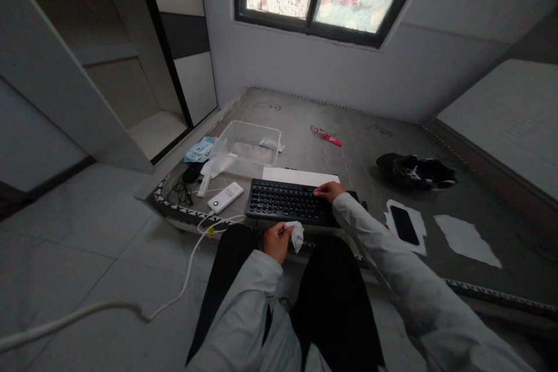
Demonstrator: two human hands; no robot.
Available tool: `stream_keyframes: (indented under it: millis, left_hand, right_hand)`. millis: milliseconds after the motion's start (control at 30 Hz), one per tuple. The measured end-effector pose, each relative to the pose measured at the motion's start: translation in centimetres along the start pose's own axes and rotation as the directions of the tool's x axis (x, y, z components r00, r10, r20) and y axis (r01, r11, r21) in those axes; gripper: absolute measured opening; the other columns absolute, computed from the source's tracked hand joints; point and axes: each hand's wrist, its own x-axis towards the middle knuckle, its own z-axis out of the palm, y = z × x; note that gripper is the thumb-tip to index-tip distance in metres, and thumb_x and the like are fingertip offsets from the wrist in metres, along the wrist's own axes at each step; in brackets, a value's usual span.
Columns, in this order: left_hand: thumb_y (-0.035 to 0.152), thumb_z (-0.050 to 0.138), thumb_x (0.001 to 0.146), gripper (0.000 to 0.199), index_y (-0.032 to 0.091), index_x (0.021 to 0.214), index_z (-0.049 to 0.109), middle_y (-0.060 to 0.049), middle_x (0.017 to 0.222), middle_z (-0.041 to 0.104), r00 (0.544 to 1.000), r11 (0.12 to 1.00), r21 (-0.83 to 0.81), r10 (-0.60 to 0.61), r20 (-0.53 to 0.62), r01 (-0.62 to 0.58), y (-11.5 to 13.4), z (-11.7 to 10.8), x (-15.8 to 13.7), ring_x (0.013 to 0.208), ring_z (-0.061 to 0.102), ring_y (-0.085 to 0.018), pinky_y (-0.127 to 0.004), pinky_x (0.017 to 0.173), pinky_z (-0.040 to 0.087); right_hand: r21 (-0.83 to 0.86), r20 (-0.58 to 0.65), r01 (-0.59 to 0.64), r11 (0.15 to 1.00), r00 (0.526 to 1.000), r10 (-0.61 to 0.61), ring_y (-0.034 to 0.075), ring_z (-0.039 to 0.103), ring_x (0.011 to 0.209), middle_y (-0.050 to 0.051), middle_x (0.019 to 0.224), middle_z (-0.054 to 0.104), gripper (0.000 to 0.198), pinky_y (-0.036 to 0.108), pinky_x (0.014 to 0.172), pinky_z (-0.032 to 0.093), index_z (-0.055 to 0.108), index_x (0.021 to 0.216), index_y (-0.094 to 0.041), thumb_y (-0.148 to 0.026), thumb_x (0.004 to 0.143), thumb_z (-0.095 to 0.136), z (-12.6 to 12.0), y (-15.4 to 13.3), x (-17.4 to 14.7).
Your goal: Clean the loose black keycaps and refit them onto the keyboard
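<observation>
A black keyboard (283,200) lies flat near the front edge of the mattress, just ahead of my knees. My left hand (277,242) is closed in a pinch on a crumpled white tissue (297,236), in front of the keyboard's near edge. Over the keyboard's right part, my right hand (330,191) rests with its fingers pressed together at the keys. Whatever those fingertips hold, if anything, is too small to make out. Behind the keyboard lies a flat white item (300,175), partly covered by it.
A clear plastic bin (246,160) stands behind left. Left of the keyboard are a white power strip (225,197), its cable and blue packets (199,150). A red item (326,137) lies farther back. Rightward are black shoes (416,172), a phone (404,224) on paper, and a white sheet (467,239).
</observation>
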Motion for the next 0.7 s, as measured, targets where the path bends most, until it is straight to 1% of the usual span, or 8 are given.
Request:
stream_keyframes:
  millis: [133, 267, 400, 467, 600, 700]
  left_hand:
    - [0.029, 0.052, 0.076, 0.022, 0.017, 0.088, 0.065, -0.007, 0.088, 0.070, 1.000, 1.000, 0.019, -0.006, -0.002, 0.006, 0.0, 0.0, 0.0, 0.083, 0.064, -0.019, -0.026, 0.071, 0.047]
    - [0.030, 0.053, 0.075, 0.022, 0.017, 0.088, 0.066, -0.006, 0.087, 0.070, 1.000, 0.999, 0.052, -0.012, -0.010, 0.012, 0.3, 0.0, 0.0, 0.082, 0.064, -0.019, -0.026, 0.071, 0.047]
    - [0.031, 0.053, 0.075, 0.022, 0.017, 0.086, 0.066, -0.006, 0.085, 0.070, 1.000, 0.998, 0.069, -0.011, -0.025, 0.013, 0.7, 0.0, -0.1, 0.080, 0.064, -0.019, -0.025, 0.070, 0.046]
    - [0.031, 0.053, 0.075, 0.022, 0.017, 0.085, 0.066, -0.006, 0.083, 0.070, 0.999, 0.996, 0.084, -0.007, -0.034, 0.010, 0.7, -0.1, -0.2, 0.079, 0.064, -0.019, -0.025, 0.069, 0.046]
    - [0.031, 0.053, 0.075, 0.023, 0.017, 0.087, 0.066, -0.007, 0.086, 0.070, 1.000, 0.997, 0.078, 0.002, -0.030, 0.000, 0.6, -0.1, -0.4, 0.081, 0.064, -0.019, -0.026, 0.071, 0.046]
    - [0.030, 0.052, 0.075, 0.023, 0.017, 0.089, 0.066, -0.007, 0.088, 0.070, 0.999, 0.998, 0.066, 0.010, -0.031, -0.008, 0.3, -0.1, -0.4, 0.082, 0.064, -0.019, -0.026, 0.072, 0.047]
  right_hand:
    - [0.016, -0.022, -0.019, 1.000, 1.000, 0.020, 0.016, 0.063, 0.070, 0.000, 0.069, 0.070, 0.020, 0.023, 0.064, 0.044, 0.072, 0.073, -0.024, -0.036, 0.057, 0.071, 0.2, 0.3, 0.3]
    - [0.022, -0.046, -0.041, 0.999, 0.998, 0.042, 0.015, 0.062, 0.065, -0.001, 0.066, 0.069, 0.022, 0.023, 0.061, 0.042, 0.070, 0.071, -0.023, -0.039, 0.055, 0.071, 0.6, 1.0, 0.5]
    - [0.043, -0.133, -0.084, 0.996, 0.987, 0.089, 0.012, 0.057, 0.055, -0.002, 0.061, 0.065, 0.032, 0.021, 0.053, 0.039, 0.063, 0.073, -0.019, -0.043, 0.053, 0.070, 1.3, 1.6, 0.5]
    - [0.030, -0.158, -0.096, 0.995, 0.982, 0.099, 0.010, 0.053, 0.052, -0.002, 0.060, 0.062, 0.036, 0.020, 0.050, 0.036, 0.059, 0.071, -0.018, -0.046, 0.052, 0.070, 1.4, 1.8, 0.7]
    - [-0.071, -0.098, -0.070, 0.995, 0.993, 0.063, 0.009, 0.049, 0.050, -0.003, 0.056, 0.058, 0.036, 0.020, 0.048, 0.032, 0.052, 0.059, -0.018, -0.049, 0.051, 0.069, 1.1, 1.6, 1.1]
    - [-0.112, -0.071, -0.051, 0.992, 0.997, 0.043, 0.009, 0.046, 0.049, -0.005, 0.050, 0.054, 0.036, 0.020, 0.048, 0.029, 0.048, 0.051, -0.019, -0.047, 0.050, 0.070, 0.8, 1.1, 1.1]
